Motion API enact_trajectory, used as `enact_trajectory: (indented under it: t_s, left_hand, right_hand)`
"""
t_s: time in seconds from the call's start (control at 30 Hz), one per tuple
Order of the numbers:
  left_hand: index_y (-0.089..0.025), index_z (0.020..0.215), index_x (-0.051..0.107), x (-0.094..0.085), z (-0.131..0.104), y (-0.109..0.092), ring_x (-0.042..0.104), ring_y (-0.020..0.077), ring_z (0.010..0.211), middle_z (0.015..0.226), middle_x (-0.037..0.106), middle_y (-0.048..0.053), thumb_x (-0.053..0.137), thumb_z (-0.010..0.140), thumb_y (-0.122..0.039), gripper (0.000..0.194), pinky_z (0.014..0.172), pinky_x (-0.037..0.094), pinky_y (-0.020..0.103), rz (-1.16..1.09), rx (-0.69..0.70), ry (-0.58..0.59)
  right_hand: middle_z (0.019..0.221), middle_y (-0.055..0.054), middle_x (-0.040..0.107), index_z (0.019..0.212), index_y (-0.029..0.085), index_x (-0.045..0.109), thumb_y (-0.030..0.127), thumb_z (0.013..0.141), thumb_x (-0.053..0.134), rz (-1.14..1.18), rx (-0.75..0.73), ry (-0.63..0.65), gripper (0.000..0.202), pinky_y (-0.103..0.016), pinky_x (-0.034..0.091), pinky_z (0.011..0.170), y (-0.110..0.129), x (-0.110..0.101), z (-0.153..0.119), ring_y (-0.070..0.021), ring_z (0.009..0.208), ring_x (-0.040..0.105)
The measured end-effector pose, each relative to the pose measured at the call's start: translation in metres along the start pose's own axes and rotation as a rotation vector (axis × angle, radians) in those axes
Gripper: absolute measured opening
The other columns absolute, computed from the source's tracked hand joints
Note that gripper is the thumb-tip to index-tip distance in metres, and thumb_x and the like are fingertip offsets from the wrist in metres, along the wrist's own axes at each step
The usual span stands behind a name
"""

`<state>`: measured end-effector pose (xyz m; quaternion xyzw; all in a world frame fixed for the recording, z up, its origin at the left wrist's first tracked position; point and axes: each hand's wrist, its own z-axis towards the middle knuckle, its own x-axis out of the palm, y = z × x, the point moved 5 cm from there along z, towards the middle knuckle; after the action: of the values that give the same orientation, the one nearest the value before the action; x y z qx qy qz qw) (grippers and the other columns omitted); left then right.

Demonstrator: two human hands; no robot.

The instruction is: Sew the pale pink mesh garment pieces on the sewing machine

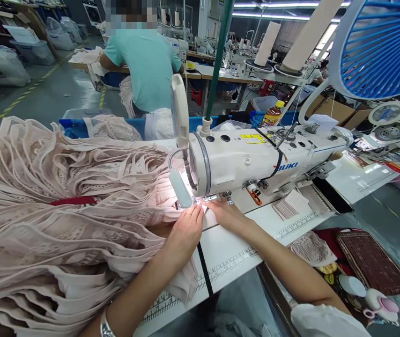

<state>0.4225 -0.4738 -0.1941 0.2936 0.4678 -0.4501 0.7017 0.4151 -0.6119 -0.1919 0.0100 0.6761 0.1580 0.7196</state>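
A white sewing machine (228,161) stands before me, its needle area lit. My left hand (188,224) is by the needle, fingers pressed together on the edge of a pale pink lace garment (165,199). My right hand (226,214) lies just right of it, its closed fingertips on the same cloth beside the presser foot. The exact grip is partly hidden. A large heap of similar lace garments (80,173) spreads over the table to the left, with a red strip (73,201) among them. A small white lamp (181,189) hangs close above my left fingers.
A stack of small beige pieces (291,204) and a dark tray (329,194) lie right of the machine. A blue fan (389,42), thread cones (268,44) and a drink bottle (272,114) stand behind. A person in a teal shirt (147,65) sits ahead.
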Motion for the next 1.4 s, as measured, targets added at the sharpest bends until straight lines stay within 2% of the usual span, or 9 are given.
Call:
enact_trajectory:
  t_s: [0.27, 0.43, 0.6, 0.7, 0.9, 1.03, 1.17, 1.3, 1.4]
  left_hand:
    - [0.005, 0.123, 0.058, -0.003, 0.0, -0.002, 0.06, 0.0307, 0.116, 0.122, 0.065, 0.022, 0.036, 0.087, 0.003, 0.042, 0.098, 0.048, 0.044, 0.066, -0.001, -0.106]
    - [0.004, 0.12, 0.059, -0.018, 0.002, -0.006, 0.059, 0.0303, 0.114, 0.119, 0.066, 0.02, 0.037, 0.088, 0.003, 0.039, 0.098, 0.047, 0.043, 0.161, 0.023, -0.167]
    - [-0.011, 0.088, 0.064, -0.033, 0.006, 0.013, 0.06, 0.024, 0.081, 0.083, 0.063, 0.008, 0.037, 0.089, 0.001, 0.029, 0.081, 0.051, 0.037, 0.12, -0.014, 0.046]
    - [-0.015, 0.088, 0.062, -0.033, 0.003, 0.029, 0.058, 0.0224, 0.087, 0.091, 0.064, 0.007, 0.039, 0.091, -0.001, 0.027, 0.082, 0.05, 0.034, -0.059, -0.084, 0.121]
    - [-0.016, 0.098, 0.064, -0.027, 0.001, 0.031, 0.055, 0.0244, 0.1, 0.103, 0.064, 0.01, 0.04, 0.096, -0.008, 0.026, 0.086, 0.048, 0.037, -0.109, -0.104, 0.052]
    - [-0.014, 0.102, 0.064, -0.026, 0.004, 0.027, 0.055, 0.0232, 0.086, 0.088, 0.059, 0.008, 0.044, 0.092, -0.004, 0.025, 0.077, 0.048, 0.035, -0.073, -0.067, 0.13]
    - [-0.017, 0.121, 0.059, -0.026, 0.004, 0.031, 0.054, 0.0237, 0.093, 0.1, 0.058, 0.009, 0.045, 0.089, -0.002, 0.038, 0.08, 0.047, 0.034, -0.129, -0.134, 0.188]
    - [-0.022, 0.103, 0.065, -0.03, 0.004, 0.04, 0.055, 0.0196, 0.092, 0.098, 0.059, 0.004, 0.043, 0.099, -0.018, 0.023, 0.078, 0.047, 0.029, -0.424, -0.335, 0.179]
    - [-0.021, 0.09, 0.065, -0.03, 0.004, 0.038, 0.055, 0.0178, 0.088, 0.092, 0.062, 0.001, 0.039, 0.102, -0.021, 0.029, 0.076, 0.045, 0.028, -0.546, -0.275, 0.18]
  right_hand:
    - [0.12, -0.003, 0.066, 0.131, 0.029, 0.059, 0.002, 0.085, 0.037, 0.026, 0.032, 0.033, 0.058, -0.04, 0.047, 0.097, -0.002, -0.001, 0.0, -0.023, 0.103, 0.058]
    - [0.112, -0.005, 0.068, 0.124, 0.025, 0.062, 0.005, 0.088, 0.038, -0.02, 0.029, 0.054, 0.047, -0.035, 0.049, 0.089, 0.005, -0.005, 0.003, -0.0224, 0.1, 0.06]
    - [0.112, -0.009, 0.068, 0.118, 0.02, 0.065, 0.002, 0.085, 0.041, -0.061, 0.019, 0.006, 0.045, -0.035, 0.05, 0.084, 0.009, -0.002, -0.003, -0.0236, 0.099, 0.062]
    - [0.116, -0.006, 0.066, 0.12, 0.022, 0.065, 0.0, 0.084, 0.041, -0.006, -0.078, -0.056, 0.048, -0.03, 0.051, 0.081, 0.011, 0.001, -0.008, -0.0199, 0.1, 0.062]
    - [0.115, -0.006, 0.066, 0.125, 0.022, 0.063, 0.0, 0.086, 0.042, -0.001, -0.132, -0.128, 0.05, -0.028, 0.052, 0.073, 0.01, -0.001, -0.014, -0.0185, 0.098, 0.062]
    - [0.117, -0.005, 0.068, 0.122, 0.022, 0.065, 0.0, 0.085, 0.041, 0.03, -0.122, -0.186, 0.049, -0.029, 0.054, 0.076, 0.008, -0.004, -0.015, -0.0188, 0.102, 0.063]
    - [0.118, -0.005, 0.069, 0.12, 0.021, 0.066, -0.001, 0.084, 0.039, 0.11, -0.098, -0.255, 0.05, -0.029, 0.055, 0.083, 0.004, -0.006, -0.016, -0.0176, 0.106, 0.064]
    - [0.114, -0.003, 0.071, 0.116, 0.022, 0.066, 0.001, 0.085, 0.038, 0.15, -0.088, -0.315, 0.047, -0.027, 0.054, 0.08, 0.003, -0.009, -0.017, -0.0163, 0.1, 0.066]
    - [0.105, -0.003, 0.072, 0.105, 0.021, 0.068, 0.002, 0.087, 0.037, 0.19, -0.156, -0.366, 0.04, -0.024, 0.053, 0.075, 0.007, -0.013, -0.018, -0.0143, 0.093, 0.066]
